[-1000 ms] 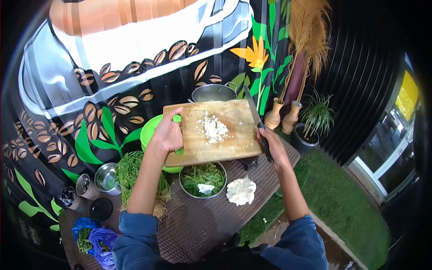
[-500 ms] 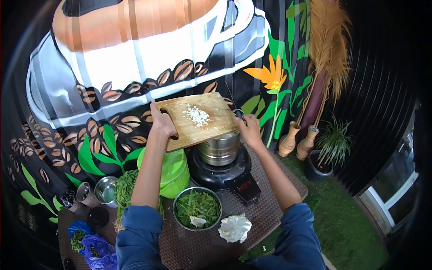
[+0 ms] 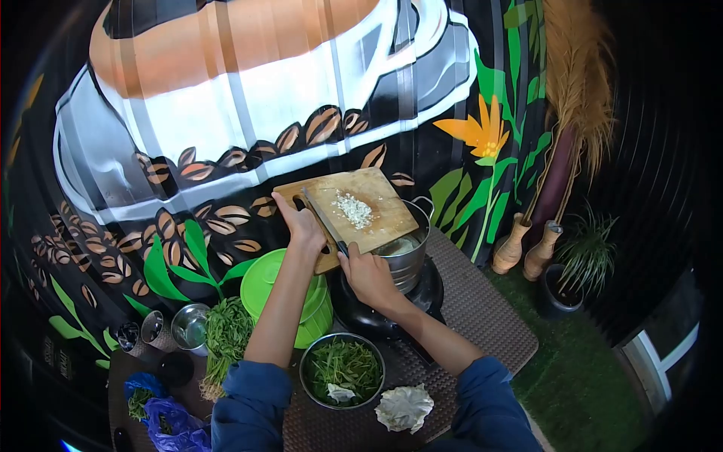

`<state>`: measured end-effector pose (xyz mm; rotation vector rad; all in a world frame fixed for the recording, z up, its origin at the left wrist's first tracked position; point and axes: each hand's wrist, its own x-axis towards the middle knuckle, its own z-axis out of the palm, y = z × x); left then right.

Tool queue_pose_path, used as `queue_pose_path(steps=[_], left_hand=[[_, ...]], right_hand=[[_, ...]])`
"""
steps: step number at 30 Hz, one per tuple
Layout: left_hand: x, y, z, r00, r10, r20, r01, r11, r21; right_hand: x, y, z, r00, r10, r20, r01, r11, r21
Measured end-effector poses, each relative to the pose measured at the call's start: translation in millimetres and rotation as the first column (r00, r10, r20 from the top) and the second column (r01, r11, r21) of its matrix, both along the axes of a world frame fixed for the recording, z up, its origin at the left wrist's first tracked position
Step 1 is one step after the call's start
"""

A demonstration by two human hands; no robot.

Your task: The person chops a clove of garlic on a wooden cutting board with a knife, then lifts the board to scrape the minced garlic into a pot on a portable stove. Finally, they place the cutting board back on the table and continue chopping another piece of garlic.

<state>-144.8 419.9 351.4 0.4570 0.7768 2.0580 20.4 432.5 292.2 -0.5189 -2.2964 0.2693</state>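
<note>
My left hand (image 3: 301,224) grips a wooden cutting board (image 3: 388,197) by its slotted handle end. The board is tilted, its far right corner over the mouth of a steel pot (image 3: 410,265). Finely chopped white pieces (image 3: 354,211) lie heaped mid-board. My right hand (image 3: 367,277) is closed on the dark handle of a knife (image 3: 324,218); the blade runs along the board's left part, beside the white pieces. Under the pot is a black stove (image 3: 350,305), partly hidden by my right arm.
A green lidded bucket (image 3: 315,316), a steel bowl of cut greens (image 3: 343,369) and a crumpled whitish piece (image 3: 404,408) share the woven table (image 3: 489,316). Leafy bunches (image 3: 228,335), a metal bowl (image 3: 190,328) and blue plastic bags (image 3: 177,426) are at left. A painted wall stands close behind.
My right hand has moved from the board's right end to its near left side, bringing the knife onto the board. The board now sits lower over the pot, its right end dipping.
</note>
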Motion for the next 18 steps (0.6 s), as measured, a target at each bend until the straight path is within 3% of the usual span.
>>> queue_pose_path(steps=[4,9,15,18], left_hand=[[6.7,-0.8,6.0,0.997,0.033,-0.073,-0.031,0.999,0.024],[19.2,-7.9,12.1,0.999,0.0,0.043,-0.004,0.997,0.074],[14.0,-10.2,14.5,0.996,0.059,0.066,-0.061,0.998,0.034],[11.4,-12.9,17.5,0.995,0.067,0.075,-0.072,0.995,0.072]], right_hand=[[6.5,6.8,3.7,0.998,-0.036,0.046,0.036,0.999,0.015],[13.6,15.6,3.1,0.993,-0.085,0.078,0.086,0.996,-0.017],[24.6,39.2,-4.9,0.975,-0.138,0.174,0.169,0.969,-0.18],[30.1,46.2,-7.4,0.97,-0.175,0.168,0.203,0.966,-0.162]])
